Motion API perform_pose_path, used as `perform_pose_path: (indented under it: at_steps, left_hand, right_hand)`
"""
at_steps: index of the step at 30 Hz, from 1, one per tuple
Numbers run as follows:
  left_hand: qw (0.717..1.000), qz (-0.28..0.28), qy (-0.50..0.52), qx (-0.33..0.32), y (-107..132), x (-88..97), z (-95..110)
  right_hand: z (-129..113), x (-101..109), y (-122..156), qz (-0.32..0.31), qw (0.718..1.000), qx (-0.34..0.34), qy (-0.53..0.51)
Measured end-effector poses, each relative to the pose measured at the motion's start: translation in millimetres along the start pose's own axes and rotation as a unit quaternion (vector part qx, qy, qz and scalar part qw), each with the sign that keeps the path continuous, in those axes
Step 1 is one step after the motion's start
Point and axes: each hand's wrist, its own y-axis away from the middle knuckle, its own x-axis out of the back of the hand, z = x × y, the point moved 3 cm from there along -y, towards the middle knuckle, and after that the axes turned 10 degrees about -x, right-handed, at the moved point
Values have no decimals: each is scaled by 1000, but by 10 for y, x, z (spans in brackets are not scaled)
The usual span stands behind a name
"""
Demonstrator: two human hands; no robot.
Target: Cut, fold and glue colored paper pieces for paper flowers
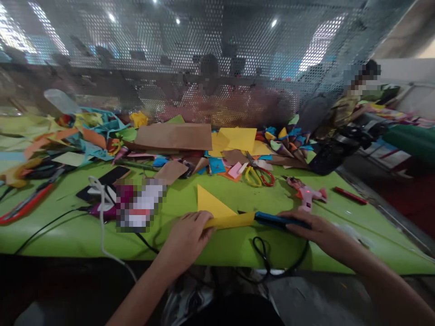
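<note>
My left hand (188,237) is closed around the left end of a yellow strip (234,221), which looks like felt or paper. The strip's right end meets the tip of a blue hair straightener (275,219); whether it lies between the plates is hard to see. My right hand (316,227) grips the straightener from above, fingers wrapped over its body. Its black cord (262,246) loops down over the table's front edge. Just behind the strip lies a pointed yellow piece (213,202), its lower edge hidden by my left hand and the strip.
On the green table (176,246) lie scissors (260,174), a pink glue gun (307,194), a red pen (350,195) and red-handled cutters (34,199). Cables surround a purple device (107,210) at left. Coloured scraps and a brown sheet (173,136) line the perforated screen. A person (346,106) is at right.
</note>
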Motion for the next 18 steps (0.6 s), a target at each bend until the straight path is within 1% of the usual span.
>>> perform_pose_path:
  at_steps: [4,7,10,13,16,18]
  left_hand:
    - [999,23,28,24,-71,15,-52]
    - [998,33,47,32,-109,13,-87]
    - [996,41,64,38,-135,2,-115]
    - [996,47,67,42,-165,-12,-135]
    - [996,56,54,45,-201,-18,-140]
    - [996,60,35,49,-227,-20,-133]
  right_hand:
    - [9,-4,15,18,999,33,26]
    - [9,-15,23,15,997,63,51]
    - [24,-28,39,1,994,88,65]
    - [42,-29,53,-19,993,86,76]
    - [35,-11,48,-37,992,87,88]
    - [22,3,36,-48,990,100,90]
